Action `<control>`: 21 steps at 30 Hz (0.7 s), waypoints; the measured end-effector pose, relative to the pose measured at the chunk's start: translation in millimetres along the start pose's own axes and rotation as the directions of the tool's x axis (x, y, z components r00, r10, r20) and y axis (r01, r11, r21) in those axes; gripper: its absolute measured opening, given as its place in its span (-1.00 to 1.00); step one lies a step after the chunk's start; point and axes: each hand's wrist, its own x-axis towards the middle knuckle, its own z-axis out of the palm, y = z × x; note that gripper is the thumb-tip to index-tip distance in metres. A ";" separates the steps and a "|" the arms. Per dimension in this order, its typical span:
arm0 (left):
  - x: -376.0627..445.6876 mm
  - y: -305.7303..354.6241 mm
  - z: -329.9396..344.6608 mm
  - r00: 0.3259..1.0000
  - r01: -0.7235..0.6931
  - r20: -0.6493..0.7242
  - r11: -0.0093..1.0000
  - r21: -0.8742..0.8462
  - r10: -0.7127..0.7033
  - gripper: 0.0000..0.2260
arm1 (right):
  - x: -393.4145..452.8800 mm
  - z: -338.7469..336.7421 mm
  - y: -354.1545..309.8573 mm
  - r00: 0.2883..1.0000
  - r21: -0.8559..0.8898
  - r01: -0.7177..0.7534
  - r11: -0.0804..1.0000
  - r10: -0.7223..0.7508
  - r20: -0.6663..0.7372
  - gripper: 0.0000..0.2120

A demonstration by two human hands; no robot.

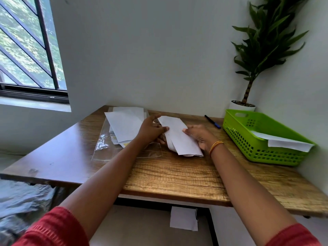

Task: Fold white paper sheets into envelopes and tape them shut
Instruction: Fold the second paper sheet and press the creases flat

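Note:
A folded white paper sheet (179, 137) is held just above the wooden table (177, 176) between both hands. My left hand (150, 130) pinches its left edge, thumb on top and fingers underneath. My right hand (200, 137) grips its right edge with curled fingers. The sheet's lower end curls near the table top. A stack of loose white sheets (124, 125) lies behind my left hand on a clear plastic sleeve (104, 148). A transparent tape piece seems to hang near my left fingers, too faint to tell.
A green plastic basket (252, 144) holding white paper (284, 141) stands at the right. A blue-capped pen (213, 121) lies near the back wall. A potted plant (248, 96) fills the right corner. A white paper piece (183, 218) lies on the floor below the table.

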 end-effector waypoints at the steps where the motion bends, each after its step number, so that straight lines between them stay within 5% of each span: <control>1: -3.5 0.1 -2.0 1.000 -0.019 -0.008 0.999 0.047 0.020 -0.51 | -1.9 0.0 0.4 1.000 0.004 0.000 1.000 0.000 -0.005 -0.80; 8: -17.6 2.6 -35.6 0.947 -0.194 -0.111 0.813 0.549 0.301 -0.77 | -17.8 -0.1 6.3 0.999 -0.037 0.033 0.999 -0.033 0.010 -0.63; 12: -32.4 -4.2 -72.5 0.973 -0.168 0.023 0.641 0.749 0.228 -0.69 | -26.5 9.1 7.6 0.995 -0.062 0.045 0.997 -0.039 0.087 -0.61; 16: -42.1 -14.4 -99.1 0.992 -0.108 0.047 0.633 0.767 0.113 -0.62 | -32.5 15.4 9.0 0.989 -0.110 0.064 0.992 -0.048 0.142 -0.57; 21: -40.9 -18.9 -97.4 0.990 -0.108 0.024 0.654 0.748 0.135 -0.64 | -36.0 14.0 7.5 0.974 -0.159 0.095 0.983 -0.059 0.217 -0.60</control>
